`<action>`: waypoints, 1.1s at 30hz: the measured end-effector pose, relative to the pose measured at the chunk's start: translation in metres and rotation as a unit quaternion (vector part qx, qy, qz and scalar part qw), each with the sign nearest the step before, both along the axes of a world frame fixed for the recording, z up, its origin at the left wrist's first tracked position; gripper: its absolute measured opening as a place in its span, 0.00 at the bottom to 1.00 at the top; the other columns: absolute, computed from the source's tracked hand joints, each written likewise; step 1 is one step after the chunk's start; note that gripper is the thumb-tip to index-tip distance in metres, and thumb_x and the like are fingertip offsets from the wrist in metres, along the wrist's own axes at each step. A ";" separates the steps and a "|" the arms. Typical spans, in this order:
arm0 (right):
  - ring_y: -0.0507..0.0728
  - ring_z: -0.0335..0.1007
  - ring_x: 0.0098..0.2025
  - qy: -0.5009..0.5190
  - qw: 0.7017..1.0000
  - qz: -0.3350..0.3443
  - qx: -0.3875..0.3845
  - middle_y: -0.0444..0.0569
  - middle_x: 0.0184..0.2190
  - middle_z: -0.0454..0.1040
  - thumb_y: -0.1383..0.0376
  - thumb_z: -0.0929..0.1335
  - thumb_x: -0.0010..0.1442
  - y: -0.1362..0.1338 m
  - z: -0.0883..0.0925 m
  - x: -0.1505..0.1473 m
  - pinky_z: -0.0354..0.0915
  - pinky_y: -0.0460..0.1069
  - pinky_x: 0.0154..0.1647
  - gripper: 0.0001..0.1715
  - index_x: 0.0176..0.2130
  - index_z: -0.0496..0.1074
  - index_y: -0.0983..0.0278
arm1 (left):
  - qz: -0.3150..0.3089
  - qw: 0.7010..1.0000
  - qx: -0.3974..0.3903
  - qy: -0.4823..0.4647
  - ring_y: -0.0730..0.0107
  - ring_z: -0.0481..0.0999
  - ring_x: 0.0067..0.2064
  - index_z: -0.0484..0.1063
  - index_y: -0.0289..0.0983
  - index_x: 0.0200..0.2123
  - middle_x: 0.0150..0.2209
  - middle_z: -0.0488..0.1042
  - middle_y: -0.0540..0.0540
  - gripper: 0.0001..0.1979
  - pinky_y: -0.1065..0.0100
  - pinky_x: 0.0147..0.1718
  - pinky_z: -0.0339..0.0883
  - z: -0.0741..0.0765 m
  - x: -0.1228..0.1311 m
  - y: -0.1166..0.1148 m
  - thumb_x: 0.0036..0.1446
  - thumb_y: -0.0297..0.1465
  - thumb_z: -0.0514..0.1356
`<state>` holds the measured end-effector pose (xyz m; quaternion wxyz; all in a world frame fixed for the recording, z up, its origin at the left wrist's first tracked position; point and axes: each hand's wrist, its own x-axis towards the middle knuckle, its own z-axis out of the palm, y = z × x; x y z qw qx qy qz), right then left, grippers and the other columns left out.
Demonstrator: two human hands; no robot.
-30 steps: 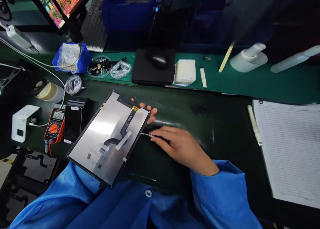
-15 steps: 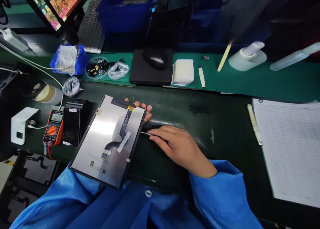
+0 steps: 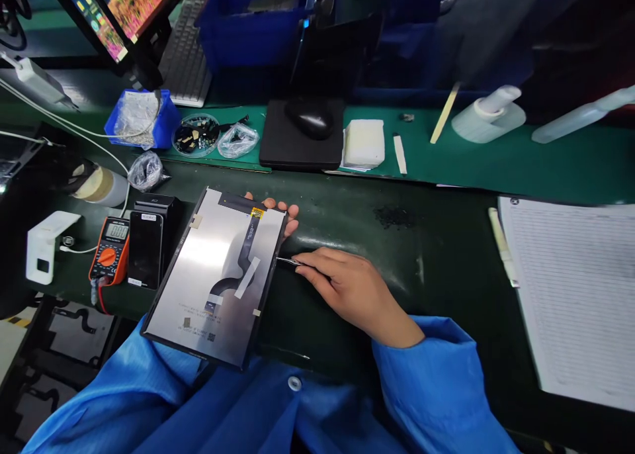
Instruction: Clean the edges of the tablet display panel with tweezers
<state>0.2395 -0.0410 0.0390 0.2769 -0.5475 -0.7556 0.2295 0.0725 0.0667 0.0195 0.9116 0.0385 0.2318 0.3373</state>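
A flat display panel (image 3: 198, 255) with a silvery back and black edges lies tilted in my left hand (image 3: 290, 219). Only the fingertips show past its upper right edge; the palm is hidden under the panel. A dark curved flex cable (image 3: 245, 245) runs down the panel's back, with a yellow patch at its top and pale tape across it. My right hand (image 3: 347, 285) pinches thin metal tweezers (image 3: 288, 261), whose tip meets the panel's right edge.
At the left are an orange multimeter (image 3: 108, 255), a black phone (image 3: 145, 249) and a white bracket (image 3: 47, 245). Dark crumbs (image 3: 393, 216) lie on the dark green mat. A lined notebook (image 3: 575, 295) is at the right; a mouse (image 3: 315, 120) and white pads (image 3: 364, 143) sit behind.
The camera view has shifted slightly, and the panel's lower end looks a little higher and further right. Both hands keep their hold. The multimeter's reading differs.
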 end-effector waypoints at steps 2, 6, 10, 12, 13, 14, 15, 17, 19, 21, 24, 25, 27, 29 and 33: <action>0.55 0.78 0.34 -0.005 1.000 -0.004 -0.001 0.46 0.35 0.81 0.65 0.64 0.69 0.000 -0.001 0.000 0.69 0.48 0.33 0.12 0.45 0.77 0.61 | 0.009 1.000 -0.009 0.002 0.70 0.75 0.50 0.71 0.38 0.31 0.37 0.73 0.50 0.27 0.55 0.69 0.50 -0.007 0.000 0.003 0.66 0.49 0.43; 0.54 0.78 0.33 0.029 0.999 -0.027 -0.010 0.45 0.35 0.82 0.64 0.67 0.66 -0.001 0.001 -0.002 0.70 0.47 0.34 0.10 0.45 0.77 0.62 | -0.003 1.000 -0.001 -0.028 0.69 0.76 0.49 0.72 0.37 0.32 0.39 0.74 0.49 0.26 0.60 0.60 0.65 -0.015 -0.003 0.006 0.66 0.48 0.44; 0.54 0.77 0.33 0.024 1.000 -0.006 0.002 0.45 0.35 0.81 0.65 0.66 0.67 0.000 0.000 0.000 0.69 0.47 0.34 0.09 0.43 0.77 0.62 | -0.029 0.994 0.034 -0.101 0.65 0.75 0.53 0.73 0.37 0.36 0.42 0.75 0.49 0.23 0.63 0.50 0.74 -0.026 -0.007 0.007 0.66 0.47 0.47; 0.54 0.77 0.33 0.007 1.000 0.002 0.014 0.46 0.35 0.81 0.65 0.65 0.68 0.001 -0.001 0.001 0.69 0.48 0.33 0.11 0.44 0.78 0.62 | -0.028 0.993 0.043 -0.109 0.65 0.75 0.54 0.73 0.37 0.36 0.43 0.75 0.49 0.23 0.63 0.50 0.74 -0.030 -0.007 0.009 0.65 0.48 0.47; 0.55 0.77 0.33 0.000 1.000 0.003 0.017 0.46 0.34 0.81 0.64 0.65 0.68 0.001 -0.002 0.001 0.68 0.48 0.33 0.12 0.44 0.78 0.62 | -0.024 0.994 0.040 -0.098 0.66 0.75 0.53 0.73 0.38 0.35 0.42 0.75 0.49 0.24 0.63 0.50 0.73 -0.030 -0.007 0.009 0.65 0.49 0.47; 0.55 0.77 0.33 -0.004 1.000 0.003 0.016 0.46 0.34 0.81 0.64 0.64 0.69 0.000 -0.002 0.001 0.68 0.48 0.32 0.12 0.44 0.78 0.62 | -0.018 0.996 0.036 -0.080 0.66 0.76 0.51 0.73 0.38 0.34 0.41 0.75 0.49 0.25 0.62 0.51 0.72 -0.029 -0.006 0.010 0.65 0.49 0.46; 0.55 0.78 0.33 -0.005 1.000 0.002 0.014 0.46 0.34 0.81 0.64 0.64 0.69 0.000 -0.002 0.000 0.68 0.48 0.32 0.12 0.45 0.78 0.62 | -0.012 0.998 0.029 -0.059 0.67 0.76 0.50 0.73 0.38 0.33 0.40 0.74 0.48 0.26 0.60 0.53 0.70 -0.027 -0.005 0.010 0.65 0.50 0.45; 0.55 0.78 0.32 0.002 1.000 -0.007 0.009 0.46 0.34 0.81 0.64 0.65 0.68 -0.001 -0.001 -0.002 0.68 0.48 0.32 0.11 0.45 0.77 0.63 | -0.005 1.000 0.016 -0.023 0.67 0.76 0.48 0.72 0.37 0.31 0.38 0.74 0.48 0.28 0.57 0.58 0.64 -0.018 -0.004 0.011 0.66 0.50 0.42; 0.54 0.78 0.33 0.010 1.000 -0.012 0.006 0.46 0.35 0.82 0.64 0.66 0.67 -0.001 -0.001 -0.003 0.69 0.47 0.32 0.10 0.45 0.77 0.63 | -0.005 1.000 0.006 -0.006 0.67 0.76 0.47 0.72 0.37 0.30 0.37 0.73 0.48 0.30 0.56 0.60 0.61 -0.009 -0.003 0.011 0.66 0.50 0.40; 0.54 0.78 0.33 0.007 1.000 -0.009 0.011 0.45 0.35 0.82 0.64 0.66 0.67 -0.001 -0.002 -0.002 0.69 0.47 0.32 0.10 0.44 0.77 0.62 | -0.005 1.000 -0.004 0.012 0.66 0.76 0.46 0.71 0.36 0.28 0.36 0.73 0.47 0.32 0.56 0.59 0.61 -0.002 -0.001 0.010 0.67 0.50 0.38; 0.55 0.78 0.34 -0.013 1.000 -0.002 0.027 0.46 0.36 0.81 0.63 0.65 0.68 0.000 -0.004 0.000 0.68 0.48 0.33 0.11 0.44 0.78 0.61 | -0.004 1.000 -0.011 0.028 0.67 0.76 0.44 0.70 0.36 0.28 0.34 0.73 0.47 0.34 0.57 0.55 0.65 0.000 0.001 0.009 0.67 0.51 0.36; 0.55 0.78 0.34 -0.018 0.999 -0.001 0.027 0.46 0.35 0.81 0.63 0.65 0.69 0.001 -0.004 0.000 0.68 0.48 0.33 0.12 0.44 0.78 0.61 | -0.005 1.000 -0.007 0.019 0.67 0.76 0.44 0.71 0.36 0.28 0.34 0.73 0.47 0.33 0.58 0.53 0.67 -0.002 0.001 0.009 0.67 0.51 0.36; 0.55 0.77 0.33 -0.017 1.000 0.003 0.017 0.46 0.34 0.81 0.63 0.64 0.69 0.001 -0.003 0.000 0.67 0.48 0.32 0.12 0.44 0.78 0.61 | -0.017 1.000 0.008 -0.016 0.66 0.77 0.47 0.71 0.36 0.30 0.36 0.73 0.47 0.30 0.61 0.49 0.71 -0.008 0.000 0.009 0.66 0.50 0.40; 0.54 0.77 0.32 0.000 1.000 -0.003 0.003 0.45 0.33 0.81 0.64 0.65 0.68 0.000 -0.001 -0.001 0.67 0.47 0.32 0.11 0.44 0.77 0.62 | -0.029 0.998 0.022 -0.052 0.66 0.76 0.50 0.72 0.37 0.33 0.39 0.74 0.47 0.26 0.62 0.48 0.73 -0.013 -0.004 0.009 0.66 0.49 0.44; 0.53 0.77 0.32 0.028 0.999 -0.017 0.003 0.45 0.35 0.81 0.65 0.67 0.66 -0.001 -0.001 -0.003 0.68 0.46 0.32 0.09 0.44 0.77 0.62 | -0.028 0.997 0.014 -0.070 0.64 0.74 0.55 0.71 0.36 0.36 0.42 0.74 0.48 0.20 0.62 0.51 0.75 -0.008 -0.011 0.003 0.66 0.44 0.49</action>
